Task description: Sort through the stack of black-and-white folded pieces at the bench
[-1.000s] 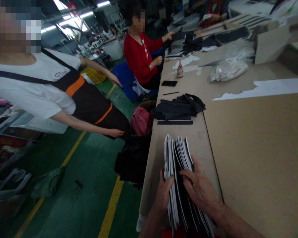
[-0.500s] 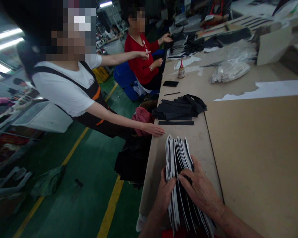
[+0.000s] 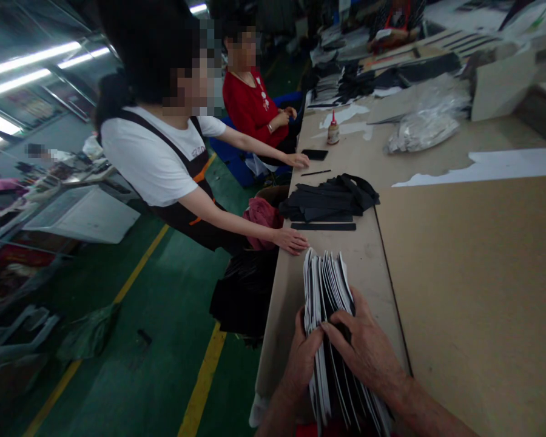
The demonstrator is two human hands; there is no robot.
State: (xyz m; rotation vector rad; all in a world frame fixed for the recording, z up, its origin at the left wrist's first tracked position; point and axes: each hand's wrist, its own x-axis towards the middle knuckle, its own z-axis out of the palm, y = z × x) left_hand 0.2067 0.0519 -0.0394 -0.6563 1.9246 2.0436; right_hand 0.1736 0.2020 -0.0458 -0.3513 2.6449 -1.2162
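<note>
A thick bundle of black-and-white strips (image 3: pixel 327 285) stands on edge at the near end of the table, running toward me. My left hand (image 3: pixel 303 352) is wrapped round its left side, thumb on top. On the right side, my right hand (image 3: pixel 361 337) grips the bundle, its thumb and forefinger on the upper edges close to my left thumb. The bundle's underside and several of my fingers are hidden. Beyond it, a dark flat strip (image 3: pixel 323 227) lies by a heap of black fabric strips (image 3: pixel 327 199).
A co-worker's hand (image 3: pixel 291 240) rests on the table edge just past the bundle. Farther back are a phone (image 3: pixel 318 155), a thin dark stick (image 3: pixel 316 172), a red-capped bottle (image 3: pixel 333 130) and a plastic bag (image 3: pixel 428 124). A brown board (image 3: pixel 473 261) covers the right side.
The standing co-worker's outstretched arm has come down to the table near the phone. The seated person's hands have drawn together. My hands stay on the bundle, the right thumb shifted slightly left.
</note>
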